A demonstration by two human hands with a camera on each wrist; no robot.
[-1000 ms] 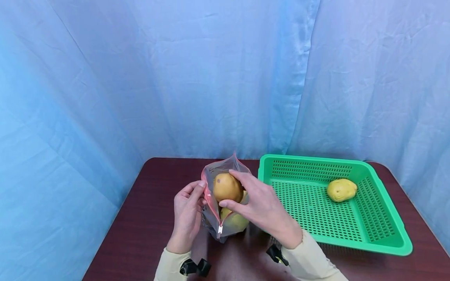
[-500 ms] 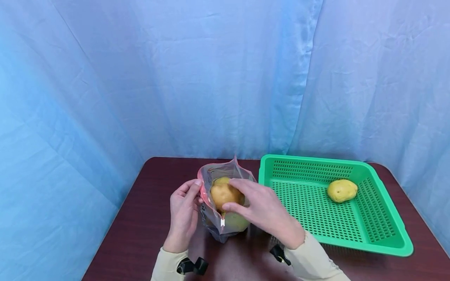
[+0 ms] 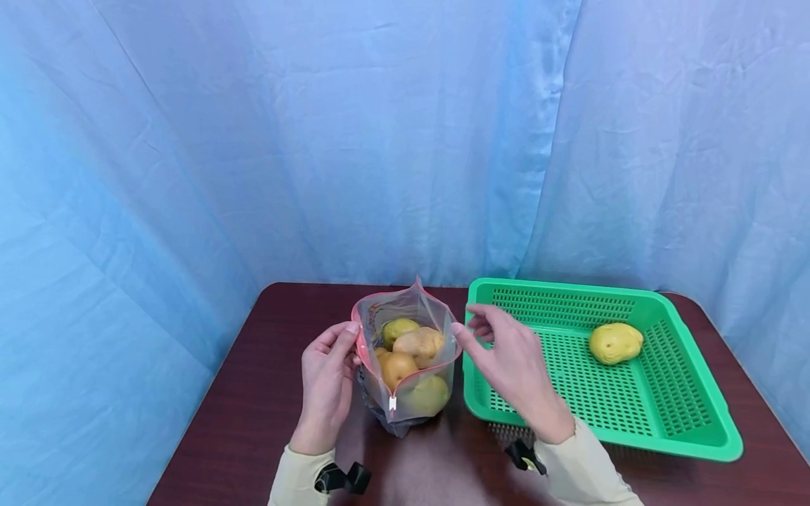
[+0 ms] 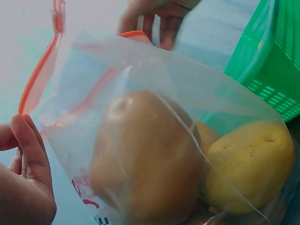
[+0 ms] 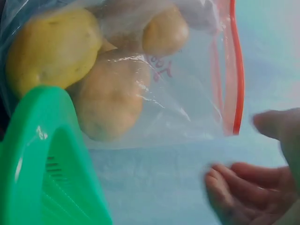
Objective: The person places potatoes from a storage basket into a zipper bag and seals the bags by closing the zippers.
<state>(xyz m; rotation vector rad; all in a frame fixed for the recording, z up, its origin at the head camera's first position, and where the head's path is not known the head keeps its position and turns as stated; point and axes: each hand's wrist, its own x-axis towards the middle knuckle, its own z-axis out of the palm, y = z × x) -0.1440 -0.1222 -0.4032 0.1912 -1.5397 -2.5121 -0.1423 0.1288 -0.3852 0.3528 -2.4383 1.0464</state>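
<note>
A clear zip bag (image 3: 405, 306) with a red-orange zip edge stands with its mouth spread wide. Inside are several yellow and brownish pear-like fruits (image 3: 419, 344), also seen through the plastic as a large brown fruit (image 4: 145, 159) in the left wrist view. My left hand (image 3: 328, 386) pinches the left rim between thumb and fingers. Beside the right rim is my right hand (image 3: 515, 362), its fingers loosely bent and holding nothing. The right wrist view has a gap between that hand (image 5: 248, 192) and the bag's edge.
Right of the bag, a green perforated basket (image 3: 690, 443) holds one yellow pear-like fruit (image 3: 616, 344). Both rest on a dark reddish-brown table (image 3: 253, 422). Light blue curtains (image 3: 380, 140) hang behind and to the left.
My right hand has lowered a brownish fruit into the bag, let go of it and drawn back to the right. The bag's mouth looks wider; my left hand has shifted slightly left.
</note>
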